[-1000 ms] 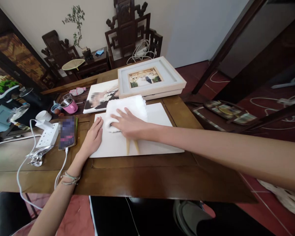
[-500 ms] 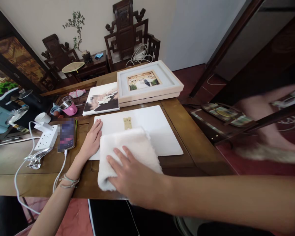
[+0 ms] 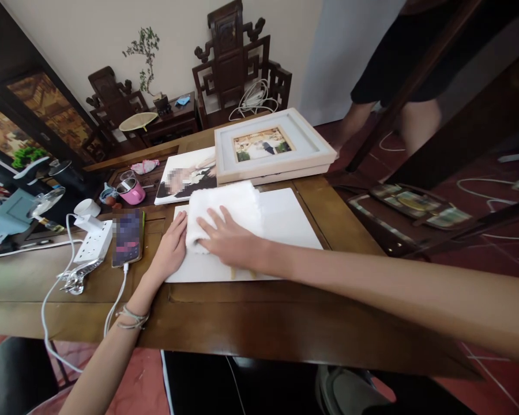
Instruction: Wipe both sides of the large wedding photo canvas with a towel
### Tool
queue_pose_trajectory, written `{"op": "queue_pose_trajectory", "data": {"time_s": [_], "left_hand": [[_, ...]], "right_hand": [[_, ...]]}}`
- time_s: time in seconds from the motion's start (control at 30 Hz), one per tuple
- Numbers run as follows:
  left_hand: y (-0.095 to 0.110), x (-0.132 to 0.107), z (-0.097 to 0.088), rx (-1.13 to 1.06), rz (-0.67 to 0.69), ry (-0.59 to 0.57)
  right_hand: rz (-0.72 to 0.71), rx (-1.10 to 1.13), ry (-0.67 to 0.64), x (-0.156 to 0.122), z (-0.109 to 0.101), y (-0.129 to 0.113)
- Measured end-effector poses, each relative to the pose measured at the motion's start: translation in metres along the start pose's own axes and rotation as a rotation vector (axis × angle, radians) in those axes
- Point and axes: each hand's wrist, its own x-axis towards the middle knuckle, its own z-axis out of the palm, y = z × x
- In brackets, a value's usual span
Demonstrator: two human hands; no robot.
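Note:
A white panel (image 3: 285,222) lies on the wooden table, apparently the back of a flat picture, with small yellowish metal pieces (image 3: 242,273) partly showing beneath my right wrist. My left hand (image 3: 171,246) rests flat along the panel's left edge, fingers extended, holding nothing. A folded, fluffy white cloth (image 3: 242,199) lies over the panel's far part. My right hand (image 3: 227,233) presses down on this cloth with fingers spread on top and the thumb at its near fold. Part of the panel is hidden under the cloth and my forearm.
Behind the panel lie a photo print (image 3: 184,178) and a pale-framed picture (image 3: 272,167). To the left are a phone (image 3: 128,236) on a cable, a power strip (image 3: 96,242) and a pink cup (image 3: 132,191). Another person's legs (image 3: 419,121) are beyond the table at right.
My right hand and the cloth have moved away from me, from the panel's near edge to its far part. My left hand stays at the left edge. The other person has shifted farther back.

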Motion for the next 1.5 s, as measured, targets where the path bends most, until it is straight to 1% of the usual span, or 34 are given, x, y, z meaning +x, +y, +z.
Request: {"op": "queue_pose_trajectory", "data": {"time_s": [0.07,0.17,0.23,0.27,0.3,0.37,0.43,0.5,0.57,0.6,0.67,0.7,0.77,0.8,0.87,0.93,1.0,1.07,1.13,1.23,1.33,1.4,1.5], "left_hand": [[0.001,0.0,0.0,-0.008,-0.008,-0.003],[-0.001,-0.001,0.002,-0.018,-0.011,0.005],[-0.003,-0.002,0.003,-0.025,-0.011,0.018],[-0.004,-0.002,0.003,-0.028,-0.011,0.024],[-0.004,-0.002,0.003,-0.03,-0.013,0.027],[-0.005,-0.002,0.004,-0.031,-0.018,0.028],[-0.004,-0.002,0.004,-0.035,-0.022,0.032],[-0.002,-0.002,0.004,-0.063,-0.031,0.055],[0.0,-0.003,0.003,-0.137,-0.052,0.119],[0.0,-0.003,0.003,-0.201,-0.066,0.165],[0.0,-0.004,0.002,-0.383,-0.092,0.263],[-0.001,-0.005,0.002,-0.485,-0.103,0.301],[-0.003,-0.005,0.002,-0.635,-0.111,0.344],[-0.004,-0.006,0.002,-0.661,-0.106,0.358],[-0.003,-0.006,0.002,-0.636,-0.087,0.371],[0.001,-0.008,0.002,-0.53,-0.089,0.353],[0.005,-0.009,0.001,-0.362,-0.104,0.294],[0.009,-0.01,0.001,-0.193,-0.082,0.206],[0.01,-0.01,0.001,-0.083,-0.04,0.118],[0.008,-0.01,0.002,0.004,-0.004,0.02],[0.009,-0.011,0.0,0.034,0.026,-0.053],[0.013,-0.011,-0.002,0.048,0.041,-0.068],[0.017,-0.011,-0.004,0.068,0.057,-0.051]], "right_hand": [[-0.059,0.013,0.015,-0.018,-0.006,-0.021],[-0.138,0.041,0.084,-0.045,-0.012,-0.055],[-0.164,0.08,0.102,-0.057,-0.015,-0.068],[-0.172,0.111,0.092,-0.061,-0.016,-0.07],[-0.175,0.144,0.074,-0.062,-0.016,-0.069],[-0.165,0.185,0.041,-0.059,-0.016,-0.057],[-0.124,0.16,0.022,-0.049,-0.013,-0.038],[-0.052,0.09,0.004,-0.034,-0.008,-0.018],[0.027,0.024,-0.021,-0.015,-0.003,-0.006],[0.065,0.002,-0.03,-0.006,-0.001,-0.004],[0.115,-0.021,-0.035,0.008,0.001,-0.007],[0.107,-0.024,-0.031,0.012,0.0,-0.011],[0.006,-0.01,-0.007,0.011,-0.003,-0.023],[-0.076,0.006,0.009,0.007,-0.006,-0.03],[-0.239,0.048,0.042,-0.007,-0.011,-0.041],[-0.334,0.089,0.057,-0.026,-0.017,-0.047],[-0.363,0.138,0.045,-0.042,-0.021,-0.046],[-0.326,0.203,0.009,-0.052,-0.023,-0.036],[-0.242,0.258,-0.031,-0.052,-0.023,-0.02],[-0.081,0.297,-0.048,-0.037,-0.022,0.007],[0.066,0.415,-0.039,-0.008,-0.021,0.026],[0.107,0.493,-0.026,0.015,-0.02,0.032],[0.085,0.529,-0.005,0.048,-0.021,0.034]]}}
